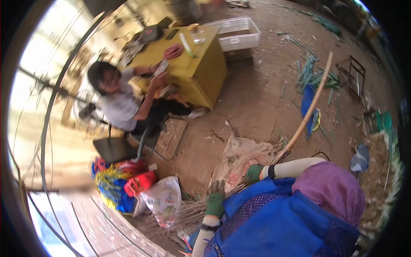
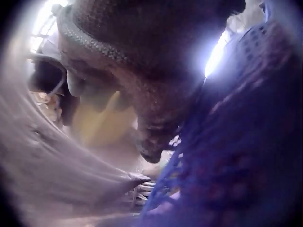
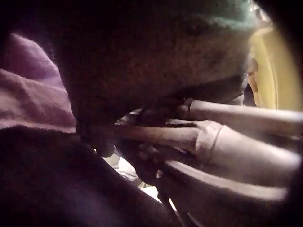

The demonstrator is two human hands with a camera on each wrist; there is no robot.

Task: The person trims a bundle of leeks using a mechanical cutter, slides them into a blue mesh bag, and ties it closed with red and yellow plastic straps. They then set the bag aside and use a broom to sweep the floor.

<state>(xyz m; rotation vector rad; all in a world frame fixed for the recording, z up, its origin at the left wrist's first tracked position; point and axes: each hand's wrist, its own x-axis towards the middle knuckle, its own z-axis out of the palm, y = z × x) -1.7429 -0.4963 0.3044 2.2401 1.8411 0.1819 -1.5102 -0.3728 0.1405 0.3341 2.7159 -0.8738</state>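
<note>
My left hand (image 1: 215, 201), in a green glove, lies above a bundle of thin sticks (image 1: 195, 213), its fingers straight and slightly spread. In the left wrist view the dark glove (image 2: 142, 80) fills the upper middle, beside blue mesh cloth (image 2: 227, 146). My right hand (image 1: 252, 172), also gloved in green, is at the upper end of the bundle, near the foot of a long bamboo pole (image 1: 309, 113). Seen from the right wrist, its shadowed fingers curl over jointed bamboo stalks (image 3: 251, 149); much of the grip is dark.
A person (image 1: 120, 98) sits by a yellow desk (image 1: 192, 73), holding something pale. White crates (image 1: 239, 36) stand behind it. A printed white sack (image 1: 162, 199) and colourful bags (image 1: 115, 184) lie at left. Green strips (image 1: 310, 75) and a metal frame (image 1: 355, 77) lie at right.
</note>
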